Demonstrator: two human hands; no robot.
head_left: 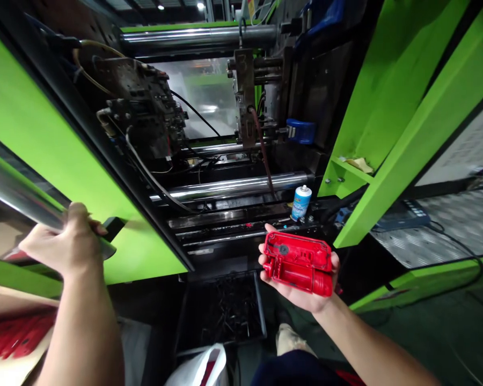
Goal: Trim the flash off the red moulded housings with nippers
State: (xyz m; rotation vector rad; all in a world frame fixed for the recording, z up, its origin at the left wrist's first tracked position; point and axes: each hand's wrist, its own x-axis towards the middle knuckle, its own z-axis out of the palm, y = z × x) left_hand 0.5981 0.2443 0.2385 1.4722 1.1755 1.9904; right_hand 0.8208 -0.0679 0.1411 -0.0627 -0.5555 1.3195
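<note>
My left hand (74, 238) is wrapped round the lower end of a metal door handle (20, 185), fixed to a green machine door (132, 230). On my right hand (317, 301) rests a red plastic housing (298, 262), its ribbed hollow inside facing up and my fingers curled round its edges. Beyond the door, the machine stands open. One mould half (145, 107) is on the left and the other, a plate (245, 99) marked 3, is on the right, with a gap between them.
A blue and white spray can (301, 203) stands on the machine's ledge. Below is a dark bin (225, 311) holding black scraps, with a white bag (203, 367) in front. Red parts (16, 335) lie in a box at lower left. A tread-plate surface (446, 230) holds a blue-grey device (404, 214).
</note>
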